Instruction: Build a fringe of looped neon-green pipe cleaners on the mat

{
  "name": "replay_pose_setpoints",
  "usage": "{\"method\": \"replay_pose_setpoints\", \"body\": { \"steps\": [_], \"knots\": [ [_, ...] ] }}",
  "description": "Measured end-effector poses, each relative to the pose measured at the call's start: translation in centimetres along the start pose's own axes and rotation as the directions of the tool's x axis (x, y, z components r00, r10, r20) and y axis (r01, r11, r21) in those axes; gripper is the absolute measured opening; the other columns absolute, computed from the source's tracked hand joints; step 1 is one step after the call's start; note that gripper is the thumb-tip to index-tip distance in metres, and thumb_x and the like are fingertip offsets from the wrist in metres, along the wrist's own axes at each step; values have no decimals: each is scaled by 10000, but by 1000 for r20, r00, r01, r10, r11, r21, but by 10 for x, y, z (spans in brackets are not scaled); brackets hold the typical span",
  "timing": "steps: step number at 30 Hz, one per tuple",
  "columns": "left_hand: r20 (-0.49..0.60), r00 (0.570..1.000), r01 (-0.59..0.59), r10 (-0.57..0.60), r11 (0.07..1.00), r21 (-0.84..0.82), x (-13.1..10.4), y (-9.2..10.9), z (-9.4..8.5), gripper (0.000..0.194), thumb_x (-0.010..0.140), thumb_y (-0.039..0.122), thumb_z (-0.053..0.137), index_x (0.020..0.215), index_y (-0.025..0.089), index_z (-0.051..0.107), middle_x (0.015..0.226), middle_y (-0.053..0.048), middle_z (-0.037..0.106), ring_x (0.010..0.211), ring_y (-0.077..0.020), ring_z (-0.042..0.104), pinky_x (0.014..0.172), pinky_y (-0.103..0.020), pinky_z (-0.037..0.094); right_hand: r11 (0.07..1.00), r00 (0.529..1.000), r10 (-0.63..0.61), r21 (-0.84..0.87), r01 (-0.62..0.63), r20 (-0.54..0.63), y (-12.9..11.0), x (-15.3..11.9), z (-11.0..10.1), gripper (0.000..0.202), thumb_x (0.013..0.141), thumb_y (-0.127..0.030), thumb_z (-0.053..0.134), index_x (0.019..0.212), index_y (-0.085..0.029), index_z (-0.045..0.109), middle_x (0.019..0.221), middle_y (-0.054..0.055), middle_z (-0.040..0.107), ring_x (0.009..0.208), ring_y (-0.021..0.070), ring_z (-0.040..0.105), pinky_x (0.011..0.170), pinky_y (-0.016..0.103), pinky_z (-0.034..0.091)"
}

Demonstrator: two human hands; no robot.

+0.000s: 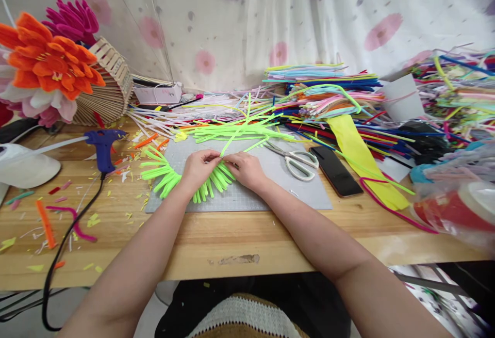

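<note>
My left hand (pixel 200 169) and my right hand (pixel 247 169) meet over a grey cutting mat (pixel 255 196), fingertips almost touching. Both pinch a neon-green pipe cleaner (pixel 231 143) whose free end points up and away from me. Below and left of them curves a fringe of bent green pipe cleaners (pixel 165 177), partly hidden by my left hand and forearm. Behind my hands lies a loose pile of straight green pipe cleaners (pixel 216 132). To the right, scissors (pixel 297 162) with pale handles rest on the mat.
A blue glue gun (pixel 101 147) with a black cord stands at the left, among scraps. Behind it, pipe-cleaner flowers (pixel 58 64) lean from a slatted basket (pixel 112 80). A phone (pixel 335 171) and yellow strip (pixel 367 160) lie right, before pipe-cleaner bundles (pixel 328 82).
</note>
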State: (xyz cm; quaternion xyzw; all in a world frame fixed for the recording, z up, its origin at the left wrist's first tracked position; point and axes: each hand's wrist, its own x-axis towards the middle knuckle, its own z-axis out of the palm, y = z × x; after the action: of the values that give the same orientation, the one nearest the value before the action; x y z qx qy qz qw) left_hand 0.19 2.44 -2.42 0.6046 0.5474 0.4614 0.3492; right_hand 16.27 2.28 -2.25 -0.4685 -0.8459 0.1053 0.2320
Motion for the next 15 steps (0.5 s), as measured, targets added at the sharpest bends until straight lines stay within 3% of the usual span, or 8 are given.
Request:
{"method": "replay_pose_setpoints", "body": {
  "steps": [8, 15],
  "knots": [
    [57, 998, 0, -1, 1000, 9, 0, 2, -5, 215, 658, 266, 580, 816, 180, 696, 823, -48, 695, 749, -186, 632, 736, -321, 482, 996, 1000, 28, 83, -28, -5, 0, 0, -1, 289, 849, -350, 424, 989, -212, 635, 913, 50, 664, 828, 158, 572, 718, 255, 378],
    [-52, 998, 33, -37, 997, -64, 0, 6, -4, 220, 629, 255, 618, 812, 148, 675, 773, -50, 685, 695, -157, 620, 686, -279, 486, 932, 992, 85, 346, -112, 92, -2, 2, -2, 258, 857, -319, 394, 922, -183, 603, 735, 2, 627, 649, 101, 516, 629, 213, 345]
  ]
}}
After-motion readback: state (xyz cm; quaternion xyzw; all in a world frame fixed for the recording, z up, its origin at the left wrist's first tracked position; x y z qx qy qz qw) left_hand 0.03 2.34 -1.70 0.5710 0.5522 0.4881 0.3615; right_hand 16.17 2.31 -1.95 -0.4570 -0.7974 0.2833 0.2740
